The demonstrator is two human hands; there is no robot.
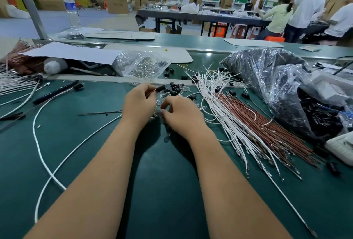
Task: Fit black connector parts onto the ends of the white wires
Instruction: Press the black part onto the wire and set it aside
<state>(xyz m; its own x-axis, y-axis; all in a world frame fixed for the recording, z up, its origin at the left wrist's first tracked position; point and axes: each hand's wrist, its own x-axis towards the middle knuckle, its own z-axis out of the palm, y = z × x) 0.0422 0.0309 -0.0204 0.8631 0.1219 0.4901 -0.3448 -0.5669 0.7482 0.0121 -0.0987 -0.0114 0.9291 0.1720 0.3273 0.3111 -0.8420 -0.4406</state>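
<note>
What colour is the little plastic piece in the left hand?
Black: the small cylindrical connector part pinched by the left hand, seen in the head view.

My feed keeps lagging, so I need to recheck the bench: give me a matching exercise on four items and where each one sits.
Items:
1. small black cylindrical connector
2. bundle of thin white wires
3. clear plastic water bottle
4. black pen

Places:
A. far left, upright
B. pinched in the left hand
C. left of the hands, lying flat
D. right of the right hand

Pairs: 1-B, 2-D, 3-A, 4-C

Two bare forearms, left hand (138, 103) and right hand (181, 113) ungloved, sleeveless
</note>
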